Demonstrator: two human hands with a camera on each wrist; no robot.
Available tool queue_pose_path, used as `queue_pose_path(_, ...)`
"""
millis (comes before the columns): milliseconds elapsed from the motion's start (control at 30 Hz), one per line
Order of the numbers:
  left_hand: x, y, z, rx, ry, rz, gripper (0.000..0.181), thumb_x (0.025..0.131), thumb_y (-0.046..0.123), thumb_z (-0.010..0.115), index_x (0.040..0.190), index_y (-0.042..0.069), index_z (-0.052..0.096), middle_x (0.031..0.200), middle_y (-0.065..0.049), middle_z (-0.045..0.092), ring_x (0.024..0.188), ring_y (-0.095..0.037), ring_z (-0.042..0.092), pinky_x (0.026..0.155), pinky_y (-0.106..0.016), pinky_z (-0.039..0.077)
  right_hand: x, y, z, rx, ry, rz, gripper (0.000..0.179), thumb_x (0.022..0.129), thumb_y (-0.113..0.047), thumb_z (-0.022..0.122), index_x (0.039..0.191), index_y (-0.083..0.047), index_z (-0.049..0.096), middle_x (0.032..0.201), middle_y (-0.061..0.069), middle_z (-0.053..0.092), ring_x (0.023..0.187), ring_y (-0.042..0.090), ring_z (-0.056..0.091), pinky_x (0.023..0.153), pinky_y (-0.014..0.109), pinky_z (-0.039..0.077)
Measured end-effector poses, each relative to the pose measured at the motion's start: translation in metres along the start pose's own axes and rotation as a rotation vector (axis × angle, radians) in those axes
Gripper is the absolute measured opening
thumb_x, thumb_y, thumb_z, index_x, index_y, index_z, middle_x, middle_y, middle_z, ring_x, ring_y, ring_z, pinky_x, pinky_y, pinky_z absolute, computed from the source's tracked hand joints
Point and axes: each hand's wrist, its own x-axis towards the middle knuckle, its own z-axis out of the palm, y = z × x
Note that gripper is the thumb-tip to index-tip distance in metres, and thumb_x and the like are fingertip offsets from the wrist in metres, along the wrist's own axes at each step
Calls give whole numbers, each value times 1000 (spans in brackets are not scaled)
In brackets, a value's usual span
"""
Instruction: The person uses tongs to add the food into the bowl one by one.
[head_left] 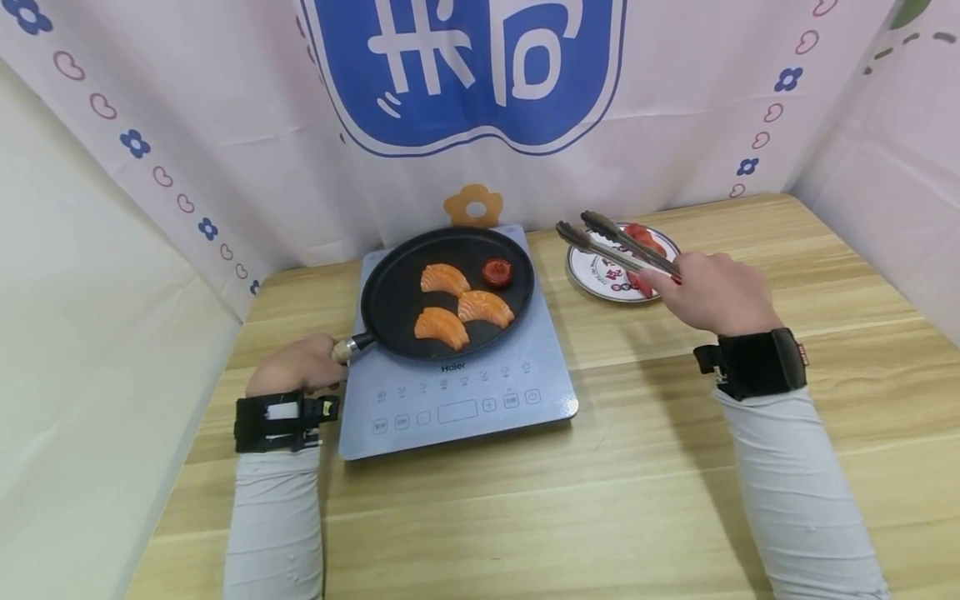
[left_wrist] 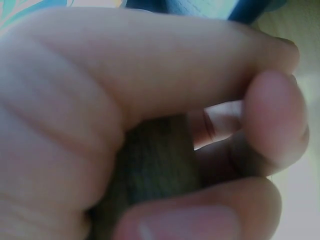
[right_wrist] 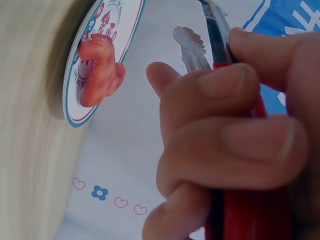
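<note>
My left hand (head_left: 294, 367) grips the wooden handle (head_left: 345, 350) of a black frying pan (head_left: 397, 321); the left wrist view shows the fingers curled round it. Three orange salmon pieces (head_left: 442, 327) and a round red piece (head_left: 497, 272) lie in the pan. With my right hand (head_left: 723, 292) I hold metal tongs (head_left: 618, 250) with red grips (right_wrist: 252, 215). Their tips are spread apart, with nothing between them, above the left part of a white plate (head_left: 588, 279). A red chicken wing (right_wrist: 100, 70) lies on that plate in the right wrist view.
The pan stands on a light blue induction cooker (head_left: 457, 433) with touch buttons along its front. Beneath everything is a wooden table (head_left: 525, 517). A white printed cloth (head_left: 247, 167) hangs behind the table's back edge, and pale walls stand at both sides.
</note>
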Motion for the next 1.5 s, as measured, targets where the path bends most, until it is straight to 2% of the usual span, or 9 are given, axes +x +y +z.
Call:
queue_pose_path(133, -1, 1, -1, 2, -3, 0, 15, 93, 11, 57, 78, 11, 54, 70, -1, 56, 59, -14, 52, 57, -27, 47, 0, 4, -2, -9, -20, 15, 62, 105, -60, 45, 96, -2, 63, 72, 9, 52, 65, 27, 52, 53, 38, 37)
queue_pose_path(300, -2, 2, -1, 1, -6, -3, 13, 93, 11, 57, 80, 10, 56, 71, -2, 57, 60, -14, 52, 57, -27, 47, 0, 9, -4, -21, -50, 27, 71, 104, -68, 38, 98, -1, 62, 74, 10, 53, 69, 28, 54, 55, 39, 38)
queue_pose_path(433, -2, 3, 0, 3, -7, -4, 12, 93, 11, 56, 81, 10, 57, 71, -2, 57, 60, -14, 52, 57, -27, 47, -1, 14, -4, -19, -60, 35, 72, 103, -70, 36, 94, -3, 62, 75, 10, 54, 71, 29, 56, 55, 40, 39)
queue_pose_path(667, 1, 3, 1, 0, -4, -7, 14, 93, 11, 57, 79, 10, 56, 71, -2, 57, 60, -15, 53, 57, -27, 47, -3, 23, -4, -3, -88, 57, 77, 102, -74, 35, 100, -2, 62, 74, 9, 51, 69, 28, 53, 56, 40, 38)
queue_pose_path(1000, 0, 2, -1, -5, -2, -7, 13, 93, 12, 58, 80, 10, 56, 71, -2, 57, 60, -14, 53, 58, -28, 47, -2, 31, -4, 15, -89, 80, 71, 101, -74, 37, 80, -8, 53, 71, 7, 50, 66, 27, 52, 55, 39, 37)
queue_pose_path(1500, -1, 2, -2, -5, -10, -2, 11, 93, 11, 57, 82, 10, 57, 72, -2, 58, 61, -15, 53, 58, -28, 48, -2, 42, -9, 6, -105, 111, 76, 99, -78, 35, 83, -5, 54, 75, 10, 52, 70, 30, 55, 57, 42, 40)
